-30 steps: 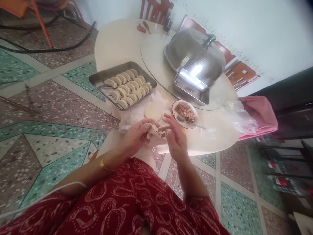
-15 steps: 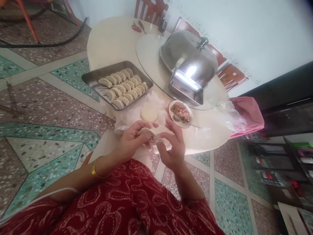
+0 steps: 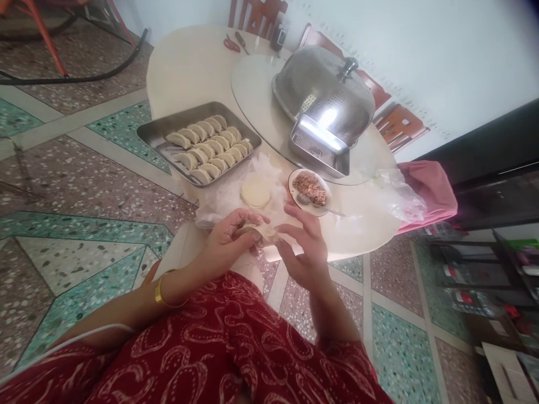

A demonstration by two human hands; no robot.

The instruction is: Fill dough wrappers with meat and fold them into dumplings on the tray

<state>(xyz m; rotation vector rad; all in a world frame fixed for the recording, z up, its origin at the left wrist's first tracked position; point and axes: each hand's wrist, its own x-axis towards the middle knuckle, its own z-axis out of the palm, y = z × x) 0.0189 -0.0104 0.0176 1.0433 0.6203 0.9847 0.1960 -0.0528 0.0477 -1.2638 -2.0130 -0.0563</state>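
Pinched between the thumb and fingers of my left hand point(image 3: 231, 237) is a pale dumpling point(image 3: 266, 231), partly hidden by the fingers. My right hand point(image 3: 306, 249) is at the dumpling's right end, thumb and fingers spread apart; whether a fingertip touches the dough I cannot tell. Just beyond, a stack of round dumpling wrappers point(image 3: 255, 192) rests on crumpled clear plastic point(image 3: 214, 206). A plate point(image 3: 291, 178) of minced meat filling point(image 3: 310, 188), with a spoon point(image 3: 337, 212) in it, stands past my right fingertips. Folded dumplings point(image 3: 209, 147) lie in rows on a metal tray point(image 3: 151, 130) to the left.
On the glass turntable point(image 3: 248, 90) stand a big metal colander point(image 3: 324, 90), turned over, and a metal rack tray point(image 3: 320, 154). Red scissors point(image 3: 231, 44) and a knife point(image 3: 241, 42) lie at the table's far edge. A pink cloth point(image 3: 433, 191) and plastic bag point(image 3: 402, 196) are at right.
My right hand has shifted slightly right, its fingers drawing away from the dumpling's end. My left hand keeps its hold in nearly the same place. The view has tilted a little.
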